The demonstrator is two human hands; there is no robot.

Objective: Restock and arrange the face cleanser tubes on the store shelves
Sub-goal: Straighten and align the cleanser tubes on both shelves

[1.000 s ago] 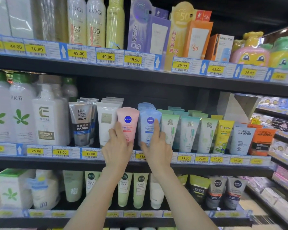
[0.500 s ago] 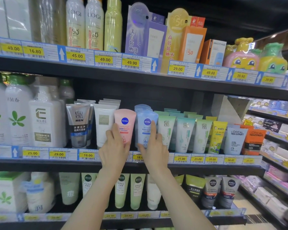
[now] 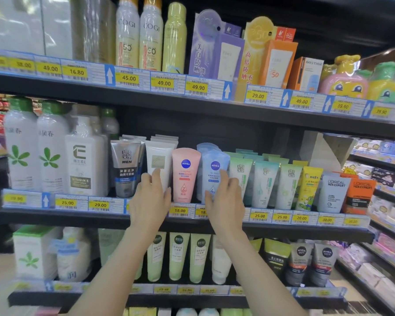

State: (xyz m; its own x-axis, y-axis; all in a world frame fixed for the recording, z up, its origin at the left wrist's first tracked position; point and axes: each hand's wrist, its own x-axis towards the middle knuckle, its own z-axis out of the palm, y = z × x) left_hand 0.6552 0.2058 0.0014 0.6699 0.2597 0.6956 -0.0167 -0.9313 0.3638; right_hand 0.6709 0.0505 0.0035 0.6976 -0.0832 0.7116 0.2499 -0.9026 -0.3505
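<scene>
Two hands up: my left hand (image 3: pixel 149 197) and right hand (image 3: pixel 224 197) are both raised to the middle shelf (image 3: pixel 192 222), one on each side of the pink tube (image 3: pixel 185 175).
Left fingers: loosely extended, tips against the white tube (image 3: pixel 159 160) just left of the pink one; I hold nothing there.
Right fingers: mostly straight, laid flat on the front of the blue tube (image 3: pixel 214 172); pressing, not gripping. I cannot tell where the thumb sits.
Where the tubes are: pink and blue stand upright, caps down, side by side at the shelf front, above the 18.00 price tag (image 3: pixel 179 210), with more blue tubes behind.
Step in hand: I judge I am squaring the front row so faces look forward.
Doing it well: push low and evenly, so each tube slides rather than tips; keep labels level.
Watch for: the grey men's tube (image 3: pixel 126 167) and green tubes (image 3: pixel 241 176) stand close by; a sideways nudge could topple them.
</scene>
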